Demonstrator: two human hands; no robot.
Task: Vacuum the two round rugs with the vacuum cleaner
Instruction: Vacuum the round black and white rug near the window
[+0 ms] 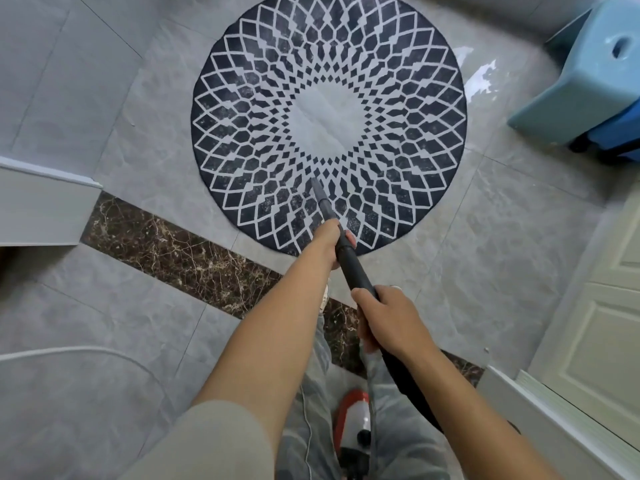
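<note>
A round dark rug (242,98) with a white diamond pattern and a pale centre lies on the grey tiled floor ahead of me. The vacuum wand (349,261), a dark tube with a grey tapered nozzle (320,195), points down onto the rug's near part. My left hand (329,242) grips the wand high up, just behind the nozzle. My right hand (388,317) grips it lower, where it joins the black hose. The red and white vacuum body (353,414) sits on the floor between my legs. Only one rug is in view.
A light blue plastic stool (588,74) stands at the right, a wet patch (481,77) shining on the tiles beside it. A white panelled door (595,334) is at the right. A white cord (86,351) curves over the floor at the left. A dark marble strip (173,251) crosses the tiles.
</note>
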